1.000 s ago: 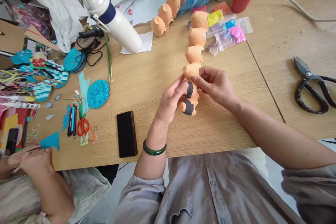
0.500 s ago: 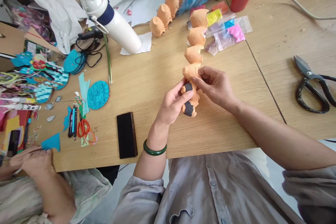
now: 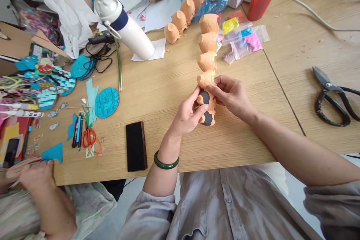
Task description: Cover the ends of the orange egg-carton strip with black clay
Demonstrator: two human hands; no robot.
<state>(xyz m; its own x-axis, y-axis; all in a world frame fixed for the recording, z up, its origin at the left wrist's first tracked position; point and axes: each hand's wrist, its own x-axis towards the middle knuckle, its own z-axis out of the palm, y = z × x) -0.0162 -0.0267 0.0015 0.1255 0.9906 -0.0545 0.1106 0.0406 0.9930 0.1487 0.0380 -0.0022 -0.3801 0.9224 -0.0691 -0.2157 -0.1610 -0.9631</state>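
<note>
An orange strip of egg-carton cups runs away from me above the table, its near cups carrying black patches. My left hand grips the near end from the left, thumb across a cup beside the black. On the other side, my right hand pinches the strip's right edge with thumb and index finger. Whether anything small sits under the right fingertips is hidden. A second orange egg-carton strip lies farther back on the table.
A white bottle, black phone and blue woven disc are to the left. Clay packets and a red cup lie beyond my hands; large scissors are at right. Another person's hands rest at lower left.
The strip has tilted and turned slightly in my hands, its black patches shifting right. Both hands keep their grip. The camera view has moved a little.
</note>
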